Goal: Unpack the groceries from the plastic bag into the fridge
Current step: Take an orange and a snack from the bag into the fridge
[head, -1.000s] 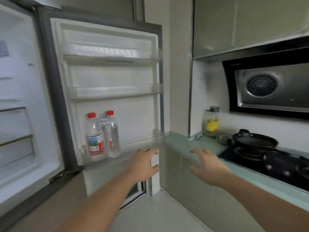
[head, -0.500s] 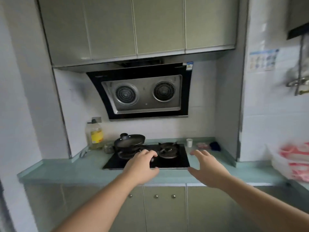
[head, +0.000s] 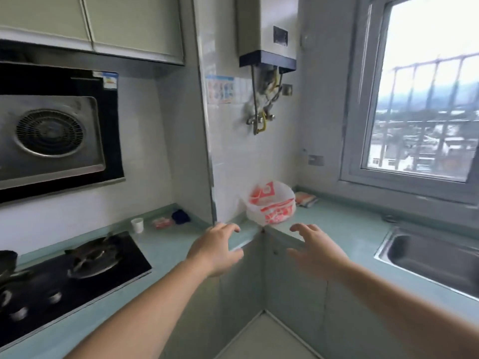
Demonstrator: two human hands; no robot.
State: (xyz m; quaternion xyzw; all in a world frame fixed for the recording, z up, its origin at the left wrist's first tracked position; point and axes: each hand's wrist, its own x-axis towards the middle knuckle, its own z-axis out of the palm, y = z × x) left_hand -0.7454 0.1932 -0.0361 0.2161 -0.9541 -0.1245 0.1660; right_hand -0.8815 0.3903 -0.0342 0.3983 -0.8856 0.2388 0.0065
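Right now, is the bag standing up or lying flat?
Standing up. The bag sits puffed and rounded on the counter in the corner, its top bunched upward. What is inside cannot be seen.

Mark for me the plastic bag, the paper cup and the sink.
White plastic bag with red print (head: pixel 270 206): head view, on its printed front.
Small white paper cup (head: pixel 137 225): head view, on its side wall.
Steel sink (head: pixel 383 246): head view, on its left rim.

Gas hob (head: pixel 77 275) left, white cup (head: pixel 137 225) beside it, steel sink (head: pixel 435 257) right, window (head: pixel 425 94) above
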